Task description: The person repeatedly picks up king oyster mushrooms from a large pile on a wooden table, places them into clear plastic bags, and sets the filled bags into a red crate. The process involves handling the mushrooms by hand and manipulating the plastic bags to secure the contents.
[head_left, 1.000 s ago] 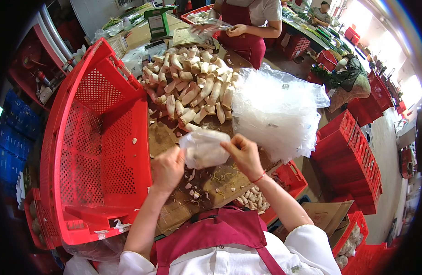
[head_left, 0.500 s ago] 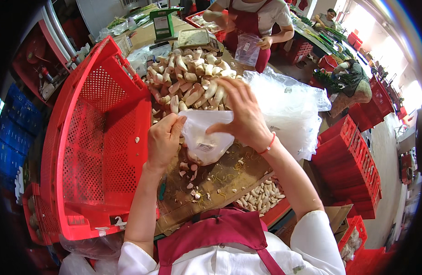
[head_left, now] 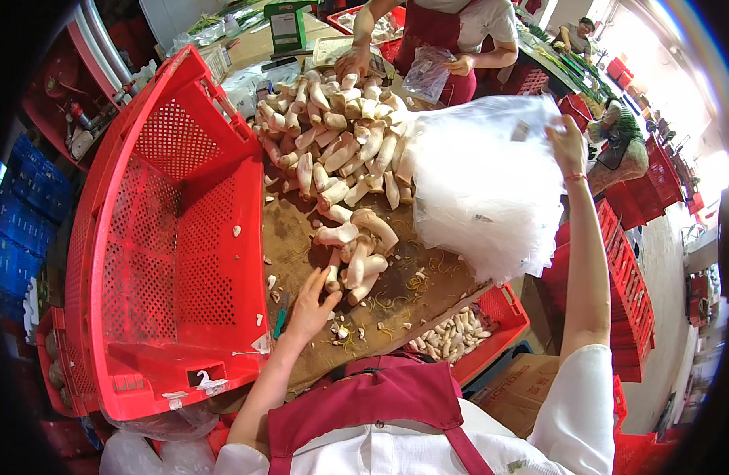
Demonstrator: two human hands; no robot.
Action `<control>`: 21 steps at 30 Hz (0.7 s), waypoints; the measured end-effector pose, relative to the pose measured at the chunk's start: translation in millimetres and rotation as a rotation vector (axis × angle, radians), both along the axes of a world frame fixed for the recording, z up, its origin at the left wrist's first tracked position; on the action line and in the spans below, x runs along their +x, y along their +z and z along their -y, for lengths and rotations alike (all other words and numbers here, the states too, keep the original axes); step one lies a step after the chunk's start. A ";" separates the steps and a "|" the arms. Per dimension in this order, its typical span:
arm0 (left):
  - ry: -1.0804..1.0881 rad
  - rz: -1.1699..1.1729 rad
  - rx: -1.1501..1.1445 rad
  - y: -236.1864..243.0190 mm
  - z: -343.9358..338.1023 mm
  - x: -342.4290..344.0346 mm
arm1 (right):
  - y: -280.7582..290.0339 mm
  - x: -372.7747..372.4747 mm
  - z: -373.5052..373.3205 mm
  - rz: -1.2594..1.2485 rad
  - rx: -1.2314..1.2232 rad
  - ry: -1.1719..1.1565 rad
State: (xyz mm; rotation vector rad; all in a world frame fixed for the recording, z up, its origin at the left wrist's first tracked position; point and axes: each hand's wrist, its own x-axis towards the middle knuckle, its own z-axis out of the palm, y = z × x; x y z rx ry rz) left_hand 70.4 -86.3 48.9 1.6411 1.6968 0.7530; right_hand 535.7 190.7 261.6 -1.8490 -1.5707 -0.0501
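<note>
King oyster mushrooms (head_left: 360, 255) lie in a small heap on the brown work table in front of me. My left hand (head_left: 307, 307) is at their near left edge, fingers stretched out and thumb apart, fingertips against a mushroom stem. To the right, a broad stack of translucent plastic bags (head_left: 483, 198) covers the table. My right hand (head_left: 569, 149), with a red string on its wrist, reaches to the stack's far right corner. Its fingers pinch the edge of a raised plastic bag (head_left: 531, 119). A larger pile of mushrooms (head_left: 333, 131) lies behind the small heap.
A large red perforated crate (head_left: 103, 261) stands tilted at my left. Another red crate (head_left: 513, 313) with small pale pieces sits below the table's near edge. Across the table, a co-worker's hand (head_left: 352, 63) reaches to the big pile. A green scale (head_left: 285, 28) stands behind.
The white bag between my hands is gone from there, and a small mushroom heap now shows. My right hand has moved right to the bags; my left hand has dropped nearer. The co-worker reaches forward.
</note>
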 end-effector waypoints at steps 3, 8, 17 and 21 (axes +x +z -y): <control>-0.014 -0.106 0.058 -11.5 10.6 2.3 | -34.5 45.1 0.8 0.333 -0.198 -0.171; 0.009 -0.074 0.117 -3.0 1.8 -2.2 | -32.6 75.3 -4.0 0.701 -0.341 -0.042; 0.035 -0.121 0.227 6.3 -40.9 17.7 | -42.6 -43.5 19.4 0.578 -0.488 0.508; 0.010 -0.123 0.131 1.1 -57.1 13.2 | -110.5 -37.3 30.1 0.714 -0.778 0.225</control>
